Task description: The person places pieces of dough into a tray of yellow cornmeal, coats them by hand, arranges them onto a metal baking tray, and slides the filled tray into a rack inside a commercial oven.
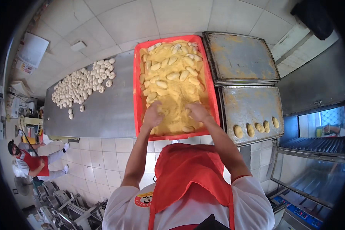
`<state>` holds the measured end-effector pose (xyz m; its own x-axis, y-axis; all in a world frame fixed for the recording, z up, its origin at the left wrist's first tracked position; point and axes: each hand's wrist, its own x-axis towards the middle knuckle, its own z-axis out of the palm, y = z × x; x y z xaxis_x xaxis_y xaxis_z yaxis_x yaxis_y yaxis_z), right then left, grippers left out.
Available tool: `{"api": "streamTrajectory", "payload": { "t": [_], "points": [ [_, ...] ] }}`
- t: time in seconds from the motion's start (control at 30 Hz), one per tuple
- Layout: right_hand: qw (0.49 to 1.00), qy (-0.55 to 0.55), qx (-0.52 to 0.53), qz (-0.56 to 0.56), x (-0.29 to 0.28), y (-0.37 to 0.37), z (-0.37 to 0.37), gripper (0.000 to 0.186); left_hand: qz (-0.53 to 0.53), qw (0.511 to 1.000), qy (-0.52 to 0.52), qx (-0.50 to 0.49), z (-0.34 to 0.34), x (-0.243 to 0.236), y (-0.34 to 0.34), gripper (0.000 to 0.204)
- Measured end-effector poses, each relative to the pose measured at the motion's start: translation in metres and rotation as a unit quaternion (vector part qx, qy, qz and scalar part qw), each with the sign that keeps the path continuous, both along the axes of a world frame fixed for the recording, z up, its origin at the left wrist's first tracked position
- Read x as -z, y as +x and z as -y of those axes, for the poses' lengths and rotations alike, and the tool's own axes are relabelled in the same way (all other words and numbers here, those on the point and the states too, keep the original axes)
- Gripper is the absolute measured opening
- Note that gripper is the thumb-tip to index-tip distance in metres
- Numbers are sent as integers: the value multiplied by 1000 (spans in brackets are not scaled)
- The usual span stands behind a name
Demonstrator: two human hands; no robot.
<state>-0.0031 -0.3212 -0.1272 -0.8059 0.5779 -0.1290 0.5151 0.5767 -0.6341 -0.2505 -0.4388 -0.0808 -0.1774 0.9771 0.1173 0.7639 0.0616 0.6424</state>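
Note:
My left hand [155, 113] is down in the yellow coarse powder inside the red tray [137, 84], its fingers apart and partly sunk. My right hand [195, 111] is in the same powder farther right, fingers spread, their tips partly hidden. Pale oval dough pieces [173, 75], dusted yellow, lie in several uneven rows over the far part of the tray and along its sides. Another piece [188, 128] rests near the front edge, below my right hand. I cannot make out anything held in either hand.
Many round dough balls [84, 84] cover part of the steel table [111, 115]. Stacked pans [238, 57] stand right; the nearer pan [253, 103] bears several coated pieces [238, 131]. A metal machine [310, 153] is far right. Another person [34, 161] in a red apron is at left.

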Motion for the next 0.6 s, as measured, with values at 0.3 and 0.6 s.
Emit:
{"api": "streamTrajectory", "payload": {
  "t": [0.3,0.6],
  "points": [
    [991,-28,44,122,-43,-9,77,22,274,958,-81,-40,-1,32,-49,36],
    [976,-147,155,-40,-103,-89,12,29,770,629,-60,-89,50,7,-45,45]
  ]
}}
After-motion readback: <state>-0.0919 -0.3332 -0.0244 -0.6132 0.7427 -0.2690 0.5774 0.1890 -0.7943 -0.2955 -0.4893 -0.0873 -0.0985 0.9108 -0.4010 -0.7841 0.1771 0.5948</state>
